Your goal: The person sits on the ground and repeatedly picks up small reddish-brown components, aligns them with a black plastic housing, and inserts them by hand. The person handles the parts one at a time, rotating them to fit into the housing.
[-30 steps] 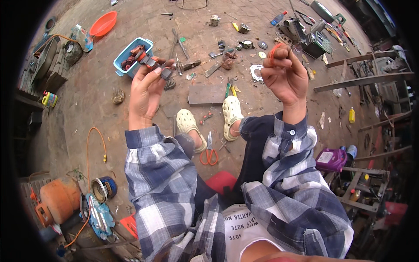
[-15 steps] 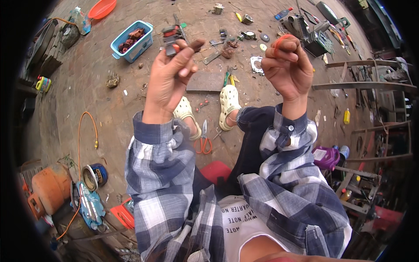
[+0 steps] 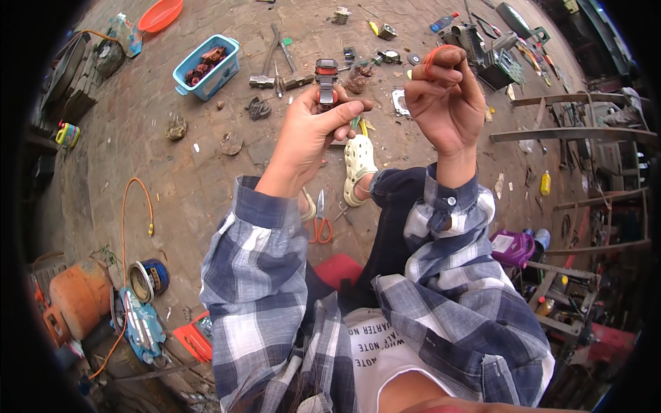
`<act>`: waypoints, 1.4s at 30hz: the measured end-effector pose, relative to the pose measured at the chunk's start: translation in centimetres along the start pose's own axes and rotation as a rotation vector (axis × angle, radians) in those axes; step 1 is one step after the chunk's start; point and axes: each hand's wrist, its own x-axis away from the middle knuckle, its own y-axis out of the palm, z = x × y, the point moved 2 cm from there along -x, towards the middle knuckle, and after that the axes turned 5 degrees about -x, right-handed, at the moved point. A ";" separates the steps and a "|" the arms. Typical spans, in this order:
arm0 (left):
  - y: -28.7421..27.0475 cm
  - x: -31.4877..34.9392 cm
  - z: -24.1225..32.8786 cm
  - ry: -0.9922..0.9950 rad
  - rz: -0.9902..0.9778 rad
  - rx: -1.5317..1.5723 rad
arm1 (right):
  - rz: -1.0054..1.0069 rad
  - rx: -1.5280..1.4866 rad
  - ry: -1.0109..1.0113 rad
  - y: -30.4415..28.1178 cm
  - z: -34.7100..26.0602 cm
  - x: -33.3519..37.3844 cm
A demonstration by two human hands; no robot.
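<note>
Tub (image 3: 206, 67) sits way off left of the left hand (image 3: 313, 127), hammer (image 3: 265, 65) between them, scissors (image 3: 320, 224) below the wrist, shoe (image 3: 358, 165) between both arms.

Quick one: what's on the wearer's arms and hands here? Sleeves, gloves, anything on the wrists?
Both arms wear long sleeves of a blue, grey and white plaid shirt, left sleeve and right sleeve, cuffs down at the wrists. The right cuff shows a small pale button. The left hand and right hand are bare: no gloves, watch or rings visible.
</note>
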 end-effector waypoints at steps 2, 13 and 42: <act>-0.3 -0.2 -0.2 0.028 0.001 0.015 | -0.026 -0.056 -0.006 -0.2 -0.3 0.0; -0.2 -0.7 0.0 0.094 0.013 0.033 | -0.020 0.043 0.016 0.1 0.3 0.2; -1.5 -0.5 -0.7 -0.066 0.182 -0.037 | -0.075 0.310 -0.060 1.0 1.7 0.0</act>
